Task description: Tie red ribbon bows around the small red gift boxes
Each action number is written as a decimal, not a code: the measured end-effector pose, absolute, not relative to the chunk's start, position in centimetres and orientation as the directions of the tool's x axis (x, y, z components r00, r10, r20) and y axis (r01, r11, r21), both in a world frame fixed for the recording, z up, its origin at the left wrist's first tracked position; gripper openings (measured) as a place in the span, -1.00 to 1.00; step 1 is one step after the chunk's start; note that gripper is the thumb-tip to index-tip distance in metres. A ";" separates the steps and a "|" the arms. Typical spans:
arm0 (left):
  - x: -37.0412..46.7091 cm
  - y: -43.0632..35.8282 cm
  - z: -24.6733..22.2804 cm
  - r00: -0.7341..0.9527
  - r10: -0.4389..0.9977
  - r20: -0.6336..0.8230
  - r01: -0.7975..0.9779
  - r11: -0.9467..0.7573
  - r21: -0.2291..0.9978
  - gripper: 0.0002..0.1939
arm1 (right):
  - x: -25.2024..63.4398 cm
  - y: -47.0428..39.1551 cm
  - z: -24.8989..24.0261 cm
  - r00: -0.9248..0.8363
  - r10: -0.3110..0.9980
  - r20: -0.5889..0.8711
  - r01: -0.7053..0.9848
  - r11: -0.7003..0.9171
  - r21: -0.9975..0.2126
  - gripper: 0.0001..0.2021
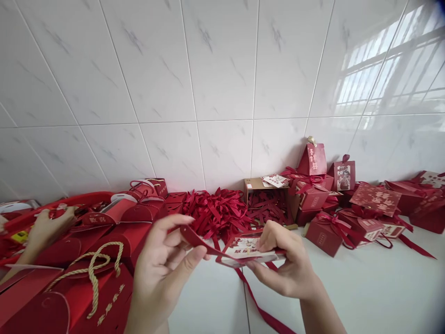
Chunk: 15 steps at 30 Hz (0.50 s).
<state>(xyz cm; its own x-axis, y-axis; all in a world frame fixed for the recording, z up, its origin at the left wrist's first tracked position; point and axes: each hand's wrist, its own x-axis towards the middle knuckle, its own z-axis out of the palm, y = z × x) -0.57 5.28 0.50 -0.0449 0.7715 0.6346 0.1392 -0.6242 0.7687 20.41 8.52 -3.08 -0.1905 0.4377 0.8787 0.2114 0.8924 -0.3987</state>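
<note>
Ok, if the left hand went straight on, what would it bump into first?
Beyond the red strip it pinches, the left hand would probably meet the heap of red ribbons, though one view leaves depth unclear.

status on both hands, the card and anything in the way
Left hand pinching a red strap. Right hand gripping the printed card. Red ribbon trailing below; ribbon heap just behind.

The tiled wall [225, 69] — grey-veined — reflects a barred window [368, 65].
</note>
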 end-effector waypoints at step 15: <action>0.6 5.7 0.2 0.343 0.684 0.644 0.265 -0.728 0.632 -0.74 | 20.3 7.3 -2.5 -0.301 0.354 0.886 0.242 0.926 -0.288 -0.76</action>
<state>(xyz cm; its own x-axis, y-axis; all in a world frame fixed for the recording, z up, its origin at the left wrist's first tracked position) 0.61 5.68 0.19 0.3429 0.6840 0.6439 0.2654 -0.7281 0.6321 20.34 7.27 -2.47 -0.3005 0.3539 0.8857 0.2423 0.9265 -0.2880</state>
